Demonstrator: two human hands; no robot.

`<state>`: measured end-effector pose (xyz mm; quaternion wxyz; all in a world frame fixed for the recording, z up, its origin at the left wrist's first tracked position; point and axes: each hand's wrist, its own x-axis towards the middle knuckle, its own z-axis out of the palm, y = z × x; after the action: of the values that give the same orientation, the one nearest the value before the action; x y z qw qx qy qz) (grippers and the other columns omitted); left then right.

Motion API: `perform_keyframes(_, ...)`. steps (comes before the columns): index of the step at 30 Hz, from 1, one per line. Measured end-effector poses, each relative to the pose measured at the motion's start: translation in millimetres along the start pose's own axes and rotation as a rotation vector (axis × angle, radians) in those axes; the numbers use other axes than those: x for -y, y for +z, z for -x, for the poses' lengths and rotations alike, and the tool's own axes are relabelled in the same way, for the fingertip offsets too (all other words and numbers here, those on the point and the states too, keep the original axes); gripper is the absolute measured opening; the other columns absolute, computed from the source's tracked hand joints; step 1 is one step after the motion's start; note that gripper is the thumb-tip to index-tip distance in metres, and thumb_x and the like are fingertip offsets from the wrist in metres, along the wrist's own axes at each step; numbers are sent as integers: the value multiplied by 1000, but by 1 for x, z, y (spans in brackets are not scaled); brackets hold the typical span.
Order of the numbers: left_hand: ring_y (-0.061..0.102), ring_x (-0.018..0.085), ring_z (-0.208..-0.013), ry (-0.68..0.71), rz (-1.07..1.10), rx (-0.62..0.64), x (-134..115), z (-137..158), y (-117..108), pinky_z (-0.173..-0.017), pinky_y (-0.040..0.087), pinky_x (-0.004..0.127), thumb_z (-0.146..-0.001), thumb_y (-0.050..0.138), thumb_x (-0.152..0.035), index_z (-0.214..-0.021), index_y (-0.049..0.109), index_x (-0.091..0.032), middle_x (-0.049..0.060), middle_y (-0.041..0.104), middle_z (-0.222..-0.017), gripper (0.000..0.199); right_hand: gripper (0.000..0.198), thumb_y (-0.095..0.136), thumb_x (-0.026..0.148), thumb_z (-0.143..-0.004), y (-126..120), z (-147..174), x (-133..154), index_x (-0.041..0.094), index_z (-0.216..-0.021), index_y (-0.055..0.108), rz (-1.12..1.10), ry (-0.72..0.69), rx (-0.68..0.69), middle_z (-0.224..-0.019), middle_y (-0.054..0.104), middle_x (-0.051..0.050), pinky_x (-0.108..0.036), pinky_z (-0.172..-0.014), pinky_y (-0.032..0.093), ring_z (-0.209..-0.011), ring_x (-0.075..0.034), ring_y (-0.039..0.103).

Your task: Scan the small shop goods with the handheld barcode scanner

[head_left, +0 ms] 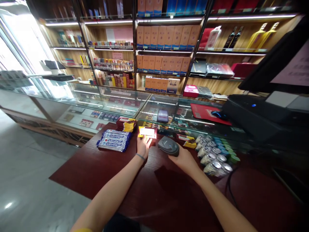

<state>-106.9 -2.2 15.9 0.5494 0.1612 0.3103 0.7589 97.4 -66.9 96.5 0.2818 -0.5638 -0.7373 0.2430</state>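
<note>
My left hand (143, 147) grips the near edge of a flat yellow and dark-red packet (147, 132), whose pale label is brightly lit. A dark grey handheld barcode scanner (168, 145) is in my right hand (185, 158), its head pointing left toward the packet, with a small gap between them. My right fingers are mostly hidden under the scanner. Similar packets lie in a stack (126, 124) left of my left hand and in another stack (186, 140) beyond my right. Blue-and-white wrapped packs (114, 140) lie side by side at the left.
Several rows of cans (212, 158) stand right of my right forearm on the dark-red wooden counter (116, 175). A glass display case (116, 100) runs behind it, bearing a phone-like device (163, 116) and a red mat (205, 112). A monitor (272, 61) overhangs the right side.
</note>
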Motion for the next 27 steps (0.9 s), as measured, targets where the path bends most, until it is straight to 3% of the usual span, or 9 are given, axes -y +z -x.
perform_keyframes(6,70,14,-105,2,-88,-37,2,-3,-3,-100,56,41,-96,58,-24,-110,51,-28,4,69,-119,16,39,71,33,-75,-3,-1,1,29,-109,53,-28,36,21,-94,76,-4,-35,-77,52,-94,-31,74)
perform_keyframes(14,69,14,-100,40,-149,26,3,-4,-8,-95,56,38,-83,72,-22,-114,56,-28,3,71,-115,36,44,69,31,-76,-24,-2,9,28,-116,49,-86,29,-53,-103,75,-5,-35,-80,51,-101,-30,72)
perform_keyframes(18,69,17,-104,88,-212,87,0,0,0,-91,56,33,-75,82,-29,-112,58,-24,5,71,-117,44,43,69,35,-78,-46,-4,7,27,-118,52,-142,19,-121,-96,74,-4,-30,-63,50,-76,-24,71)
perform_keyframes(22,72,19,-89,143,-377,153,3,1,10,-82,58,33,-72,83,-44,-108,62,-16,8,75,-103,50,42,69,38,-80,-72,-3,4,27,-117,51,-232,35,-193,-81,71,1,-27,-48,44,-49,-16,60)
perform_keyframes(27,74,24,-97,313,-716,270,9,0,32,-87,57,36,-83,72,-42,-103,65,-18,9,77,-103,32,38,69,43,-82,-106,1,-1,27,-111,51,-317,57,-243,-59,60,8,-27,-37,40,-35,-15,51)
